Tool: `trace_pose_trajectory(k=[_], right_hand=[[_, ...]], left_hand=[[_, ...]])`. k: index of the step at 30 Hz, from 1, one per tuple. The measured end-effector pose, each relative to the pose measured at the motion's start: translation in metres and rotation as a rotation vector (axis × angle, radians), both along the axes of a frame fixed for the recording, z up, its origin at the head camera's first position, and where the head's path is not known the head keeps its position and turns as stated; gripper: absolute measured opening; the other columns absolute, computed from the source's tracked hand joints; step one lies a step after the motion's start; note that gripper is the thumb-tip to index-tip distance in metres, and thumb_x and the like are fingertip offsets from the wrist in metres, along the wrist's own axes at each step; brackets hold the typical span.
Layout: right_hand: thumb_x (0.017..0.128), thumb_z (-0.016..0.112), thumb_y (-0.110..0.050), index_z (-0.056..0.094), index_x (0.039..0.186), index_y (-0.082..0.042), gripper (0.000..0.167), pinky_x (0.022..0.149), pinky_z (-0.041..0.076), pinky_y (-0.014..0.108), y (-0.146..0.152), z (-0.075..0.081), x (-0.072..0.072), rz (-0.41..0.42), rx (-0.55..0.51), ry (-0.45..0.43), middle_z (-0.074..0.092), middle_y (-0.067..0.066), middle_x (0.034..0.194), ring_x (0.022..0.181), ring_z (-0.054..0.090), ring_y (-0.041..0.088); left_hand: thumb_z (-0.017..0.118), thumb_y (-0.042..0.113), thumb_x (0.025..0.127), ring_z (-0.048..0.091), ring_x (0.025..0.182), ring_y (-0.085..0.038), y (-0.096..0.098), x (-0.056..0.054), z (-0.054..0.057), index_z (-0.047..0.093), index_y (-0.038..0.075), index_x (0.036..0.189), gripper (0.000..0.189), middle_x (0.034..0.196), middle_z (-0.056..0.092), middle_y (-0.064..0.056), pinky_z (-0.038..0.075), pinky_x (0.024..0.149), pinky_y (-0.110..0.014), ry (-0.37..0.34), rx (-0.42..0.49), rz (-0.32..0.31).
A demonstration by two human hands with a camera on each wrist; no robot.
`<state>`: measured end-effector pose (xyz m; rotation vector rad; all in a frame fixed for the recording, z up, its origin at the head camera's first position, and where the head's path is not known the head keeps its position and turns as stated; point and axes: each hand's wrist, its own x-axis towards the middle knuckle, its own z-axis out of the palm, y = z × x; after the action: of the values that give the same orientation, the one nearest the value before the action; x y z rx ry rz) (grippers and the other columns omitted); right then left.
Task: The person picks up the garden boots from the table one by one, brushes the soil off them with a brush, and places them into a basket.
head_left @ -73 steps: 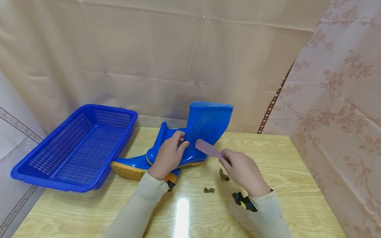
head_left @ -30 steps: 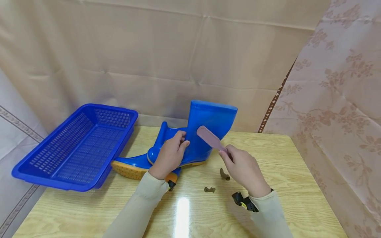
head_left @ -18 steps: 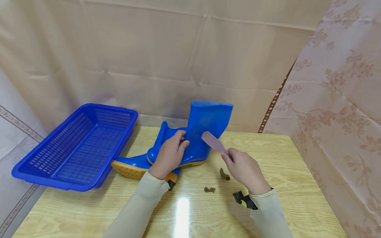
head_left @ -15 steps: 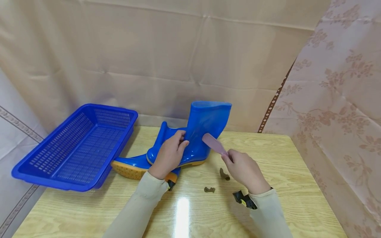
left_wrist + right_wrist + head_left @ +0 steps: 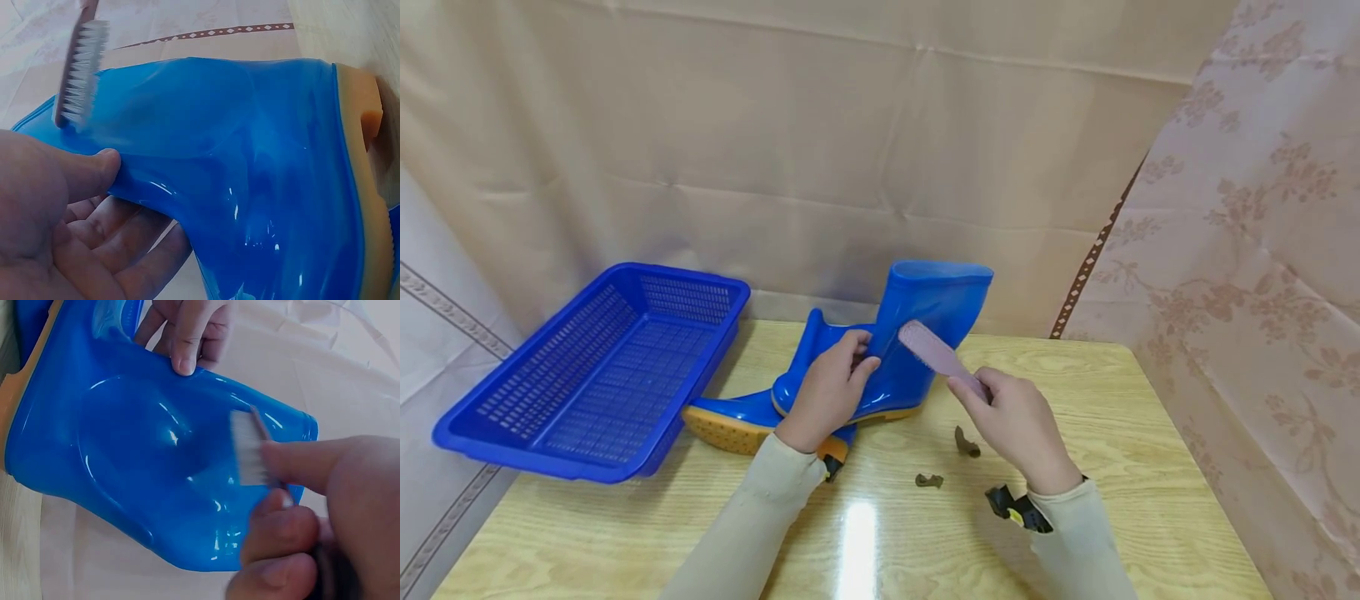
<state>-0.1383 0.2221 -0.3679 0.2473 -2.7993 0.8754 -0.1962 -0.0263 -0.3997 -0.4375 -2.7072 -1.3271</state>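
Observation:
A blue rubber boot (image 5: 936,304) with a yellow sole stands with its shaft up, leaning slightly right. My left hand (image 5: 826,390) grips the front of its shaft, thumb on the near side and fingers behind, as the left wrist view shows. In my right hand (image 5: 1017,427) is a scrub brush (image 5: 936,352) with a pinkish back, held by its handle. Its white bristles (image 5: 87,72) face the shaft; in the right wrist view they are blurred. A second blue boot (image 5: 741,408) lies on its side behind and under the left hand, sole turned outward.
On the left stands a blue perforated plastic basket (image 5: 542,468), its side close to the lying boot's toe. Two small brown pieces (image 5: 967,442) lie on the wooden table (image 5: 1097,400) near the right hand. Beige cloth (image 5: 790,167) hangs behind the table.
The brush has shifted up and down over the shaft and now sits higher than half a second ago. The boot's top has tipped slightly right. My left hand keeps its hold.

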Motion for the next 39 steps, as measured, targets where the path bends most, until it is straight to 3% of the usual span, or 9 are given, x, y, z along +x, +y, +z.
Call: trace_pose_trajectory(k=[4, 8, 15, 19, 30, 32, 35, 37, 39], right_hand=[[0.104, 0.060, -0.048, 0.054, 0.072, -0.014, 0.047, 0.043, 0.027, 0.027, 0.000, -0.003, -0.003, -0.052, -0.064, 0.098, 0.040, -0.004, 0.054, 0.044, 0.036, 0.012], [0.104, 0.063, -0.042, 0.053, 0.071, -0.014, 0.044, 0.043, 0.025, 0.026, 0.001, -0.012, -0.012, -0.037, -0.091, 0.200, 0.038, -0.004, 0.054, 0.043, 0.033, 0.011], [0.103, 0.065, -0.034, 0.062, 0.080, -0.014, 0.031, 0.042, 0.026, 0.026, 0.003, -0.026, -0.018, -0.012, -0.144, 0.257, 0.040, -0.006, 0.054, 0.042, 0.032, 0.008], [0.102, 0.068, -0.029, 0.067, 0.087, -0.013, 0.022, 0.043, 0.027, 0.026, 0.007, -0.032, -0.016, 0.001, -0.103, 0.307, 0.041, -0.009, 0.055, 0.043, 0.032, 0.007], [0.087, 0.079, -0.014, 0.076, 0.079, -0.012, 0.009, 0.045, 0.028, 0.021, 0.025, -0.051, -0.005, 0.011, -0.038, 0.534, 0.047, -0.009, 0.061, 0.051, 0.036, 0.003], [0.088, 0.079, -0.010, 0.080, 0.093, -0.008, 0.005, 0.045, 0.030, 0.019, 0.027, -0.053, -0.003, 0.020, -0.042, 0.547, 0.051, -0.006, 0.063, 0.052, 0.037, 0.003], [0.090, 0.078, -0.006, 0.077, 0.114, -0.002, 0.024, 0.044, 0.030, 0.017, 0.030, -0.056, 0.001, 0.044, -0.032, 0.525, 0.053, -0.005, 0.064, 0.052, 0.036, 0.001], [0.092, 0.077, -0.005, 0.075, 0.118, -0.001, 0.026, 0.043, 0.031, 0.017, 0.031, -0.058, 0.003, 0.045, -0.014, 0.496, 0.052, -0.006, 0.064, 0.052, 0.036, 0.000], [0.093, 0.076, -0.006, 0.076, 0.110, -0.003, 0.017, 0.043, 0.030, 0.019, 0.033, -0.061, 0.006, 0.024, 0.009, 0.465, 0.048, -0.008, 0.062, 0.051, 0.035, 0.000]], left_hand=[[0.058, 0.026, 0.108, 0.066, 0.111, -0.022, -0.001, -0.002, -0.001, 0.054, 0.009, 0.142, 0.038, 0.127, 0.066, -0.007, 0.056, 0.098, -0.044, -0.021, 0.011, 0.004], [0.058, 0.027, 0.107, 0.066, 0.113, -0.022, -0.001, -0.004, -0.002, 0.054, 0.010, 0.141, 0.038, 0.127, 0.066, -0.006, 0.055, 0.100, -0.044, -0.023, 0.012, 0.017], [0.058, 0.027, 0.107, 0.065, 0.115, -0.023, -0.001, -0.006, -0.006, 0.054, 0.011, 0.141, 0.037, 0.128, 0.066, -0.006, 0.054, 0.102, -0.044, -0.030, 0.017, 0.009], [0.058, 0.026, 0.107, 0.066, 0.114, -0.022, -0.002, -0.007, -0.008, 0.054, 0.011, 0.140, 0.036, 0.127, 0.066, -0.006, 0.055, 0.102, -0.044, -0.013, 0.023, 0.015], [0.058, 0.027, 0.107, 0.065, 0.120, -0.024, 0.000, -0.006, -0.003, 0.054, 0.010, 0.142, 0.039, 0.132, 0.065, -0.007, 0.054, 0.103, -0.045, -0.018, 0.027, -0.001], [0.059, 0.026, 0.107, 0.065, 0.119, -0.024, 0.000, -0.006, -0.002, 0.054, 0.011, 0.141, 0.038, 0.131, 0.066, -0.007, 0.054, 0.103, -0.044, -0.013, 0.028, 0.000], [0.059, 0.026, 0.106, 0.065, 0.118, -0.023, -0.001, -0.006, -0.002, 0.054, 0.011, 0.141, 0.038, 0.130, 0.066, -0.006, 0.054, 0.103, -0.044, -0.013, 0.026, 0.002], [0.059, 0.026, 0.106, 0.065, 0.118, -0.023, -0.001, -0.005, -0.002, 0.054, 0.011, 0.141, 0.038, 0.130, 0.066, -0.007, 0.054, 0.102, -0.044, -0.017, 0.025, 0.004], [0.059, 0.026, 0.107, 0.065, 0.119, -0.024, -0.001, -0.005, -0.002, 0.054, 0.011, 0.141, 0.038, 0.131, 0.066, -0.007, 0.054, 0.103, -0.044, -0.021, 0.024, 0.004]])
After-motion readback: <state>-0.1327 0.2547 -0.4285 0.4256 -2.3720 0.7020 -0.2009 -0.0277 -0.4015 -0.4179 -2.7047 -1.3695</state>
